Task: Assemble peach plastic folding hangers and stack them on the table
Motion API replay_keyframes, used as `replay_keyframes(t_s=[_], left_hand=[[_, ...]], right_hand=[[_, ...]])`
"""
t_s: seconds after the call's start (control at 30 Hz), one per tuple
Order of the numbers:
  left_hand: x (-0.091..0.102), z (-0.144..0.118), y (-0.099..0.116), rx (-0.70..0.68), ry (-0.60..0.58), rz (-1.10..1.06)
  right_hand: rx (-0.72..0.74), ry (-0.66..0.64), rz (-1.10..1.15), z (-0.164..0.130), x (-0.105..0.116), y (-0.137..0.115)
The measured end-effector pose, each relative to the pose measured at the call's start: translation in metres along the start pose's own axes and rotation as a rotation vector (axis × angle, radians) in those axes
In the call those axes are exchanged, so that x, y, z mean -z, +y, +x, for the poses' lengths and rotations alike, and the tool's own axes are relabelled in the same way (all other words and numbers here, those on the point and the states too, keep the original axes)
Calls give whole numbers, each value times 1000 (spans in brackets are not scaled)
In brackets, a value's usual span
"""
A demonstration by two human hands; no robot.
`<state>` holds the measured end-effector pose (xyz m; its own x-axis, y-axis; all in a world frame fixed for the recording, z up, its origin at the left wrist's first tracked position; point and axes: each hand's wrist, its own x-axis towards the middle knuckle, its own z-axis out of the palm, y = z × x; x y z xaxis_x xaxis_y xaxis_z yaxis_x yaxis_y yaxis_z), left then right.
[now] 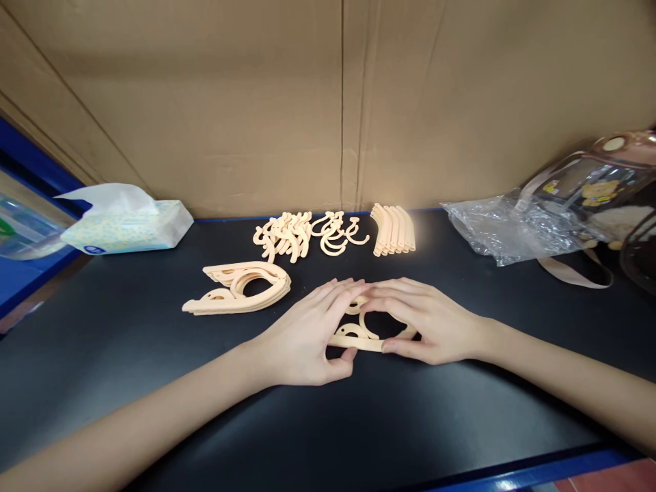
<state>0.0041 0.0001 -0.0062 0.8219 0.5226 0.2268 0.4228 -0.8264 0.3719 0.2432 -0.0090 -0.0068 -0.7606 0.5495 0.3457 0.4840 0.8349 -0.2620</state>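
Between my hands, low over the black tabletop, is a cream plastic folding hanger (359,344), folded into a loop with curved inner parts. My left hand (307,331) grips its left end, fingers over the far side and thumb at the near edge. Around the right end, my right hand (428,318) has its thumb on the near bar and its fingers over the far side. The fingertips of both hands meet at the far side and hide part of the hanger. To the left lies a stack of similar folded hangers (279,290).
Along the back are a pile of cream curved pieces (292,232), several loose hooks (334,242) and a row of curved tubes (393,232). A tissue pack (133,225) stands at left. A clear plastic bag (512,225) and a transparent backpack (599,184) lie at right. Cardboard (256,102) walls the back.
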Motion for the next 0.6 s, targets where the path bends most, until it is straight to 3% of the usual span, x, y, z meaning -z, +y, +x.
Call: replay_keyframes(t_s=[0.23,0.47,0.6], left_hand=[[2,2,0,22,0,-25],[3,3,-1,52,-76,6],[3,3,-2,-3,-114,65]], right_hand=[[-16,-36,-33,1,-3,-1],[-317,238,74,2,0,6],[-490,302,212,2,-2,13]])
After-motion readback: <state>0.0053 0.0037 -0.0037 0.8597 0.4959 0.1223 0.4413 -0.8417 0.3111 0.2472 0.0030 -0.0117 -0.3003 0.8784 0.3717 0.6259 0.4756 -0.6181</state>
